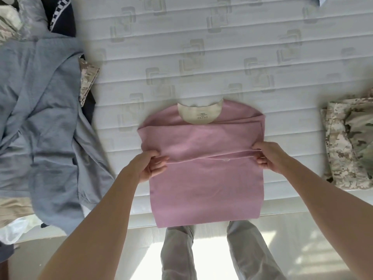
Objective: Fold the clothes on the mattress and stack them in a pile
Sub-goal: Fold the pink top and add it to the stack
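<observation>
A pink shirt (203, 142) with a cream collar lies on the white quilted mattress (201, 57), sleeves folded in, its lower part hanging over the near mattress edge. My left hand (152, 164) pinches the shirt's left side at a raised fold line. My right hand (266, 156) pinches the right side at the same fold. A folded camouflage garment (351, 142) sits at the right. At the left lies a heap of unfolded clothes topped by a light blue garment (46, 118).
A dark garment with a checkered band (60, 15) lies at the far left. A camouflage piece (87, 79) pokes out under the blue garment. My legs in grey trousers (177, 253) stand on the floor below the mattress edge.
</observation>
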